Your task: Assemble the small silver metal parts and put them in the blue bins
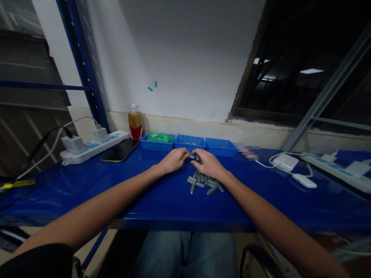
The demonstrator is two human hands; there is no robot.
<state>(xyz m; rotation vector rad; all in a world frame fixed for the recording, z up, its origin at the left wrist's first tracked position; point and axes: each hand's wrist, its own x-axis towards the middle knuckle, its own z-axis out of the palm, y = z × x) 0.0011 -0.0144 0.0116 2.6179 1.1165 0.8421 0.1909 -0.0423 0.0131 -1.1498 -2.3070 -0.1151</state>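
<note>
My left hand (173,160) and my right hand (208,163) meet fingertip to fingertip over the blue table (150,197), just in front of the middle blue tray (189,142). Between the fingertips they pinch one small grey metal cylinder (192,156). A loose pile of several more grey cylinders (203,183) lies on the table under and beside my right wrist. The left blue tray (158,143) holds green plastic bags. What the middle tray and the right blue tray (220,147) hold cannot be seen.
A drink bottle (135,126) stands by the wall, with a dark phone (120,150) and a white power strip (92,146) to the left. White chargers and cables (285,162), a white mouse-shaped device (304,180) and another power strip (336,170) lie at the right.
</note>
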